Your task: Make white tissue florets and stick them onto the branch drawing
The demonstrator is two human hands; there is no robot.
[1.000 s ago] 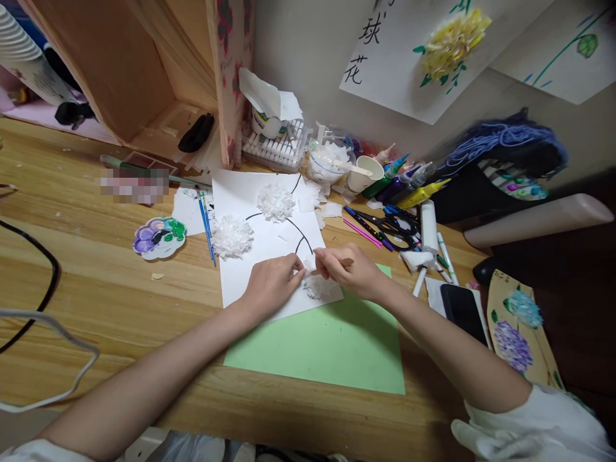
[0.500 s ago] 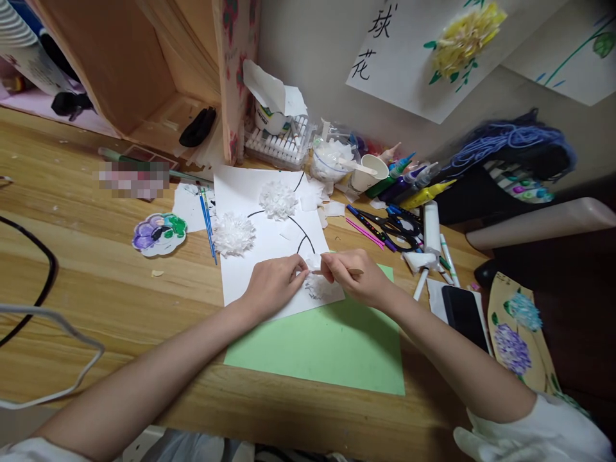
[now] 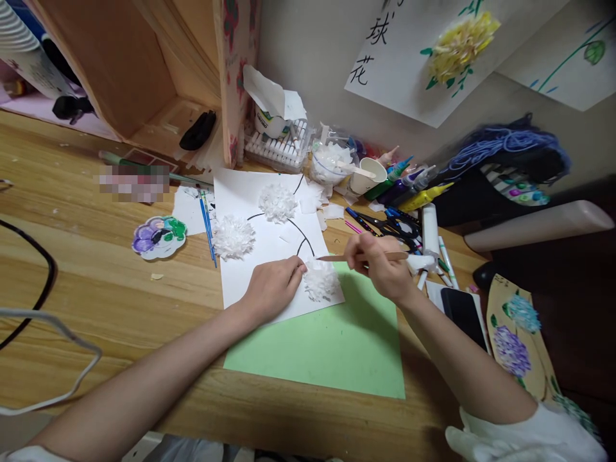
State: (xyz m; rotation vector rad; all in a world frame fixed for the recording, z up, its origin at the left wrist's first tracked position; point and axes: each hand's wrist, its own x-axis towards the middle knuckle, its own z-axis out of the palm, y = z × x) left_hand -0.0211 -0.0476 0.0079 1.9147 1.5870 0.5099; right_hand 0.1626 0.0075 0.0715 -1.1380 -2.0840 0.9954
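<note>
My left hand (image 3: 274,287) lies on the sheet of white paper (image 3: 262,269), fingertips at the edge of a fluffy white paper flower (image 3: 321,279). A small gap shows between its thumb and forefinger. Wrapped around a thin wooden stick (image 3: 332,258) is my right hand (image 3: 378,260), raised a little right of that flower. The stick's narrow tip points left, over the flower's upper edge. Two more white paper flowers, an upper one (image 3: 278,203) and a left one (image 3: 233,237), sit on the sheet among drawn black stems.
Beneath the white sheet lies green paper (image 3: 312,350). A painted palette (image 3: 159,236) and blue brushes (image 3: 208,224) are on the left. At the back stand a tub of white paper bits (image 3: 332,160), a paper cup (image 3: 368,176) and paint bottles (image 3: 428,196). Scissors (image 3: 394,226) and a phone (image 3: 464,317) lie right.
My right hand has moved right and up with the stick, away from my left hand. The lower white flower is now uncovered. My left hand has barely shifted.
</note>
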